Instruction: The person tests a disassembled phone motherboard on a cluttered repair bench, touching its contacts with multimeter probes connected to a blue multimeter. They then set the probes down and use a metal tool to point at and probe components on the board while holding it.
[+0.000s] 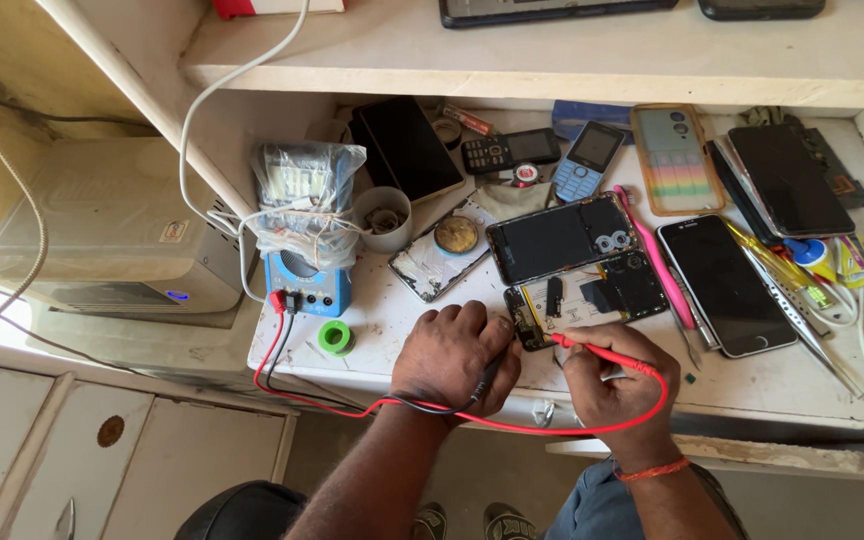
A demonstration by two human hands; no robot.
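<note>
- I'm seeing my left hand point(455, 355) curling around the black probe point(487, 380), fingers clamped on it, resting on the near edge of the tabletop point(392, 310).
- My right hand point(617, 380) is pinching the red probe point(592, 350), tip pointing left at the opened phone point(587, 292).
- The opened phone is lying just beyond both hands, back off, its insides showing.
- Red and black leads are running left to the blue multimeter point(307, 285), wrapped in plastic.
- A green tape roll point(334, 337) is sitting near the meter.
- More phones are lying far and right.
</note>
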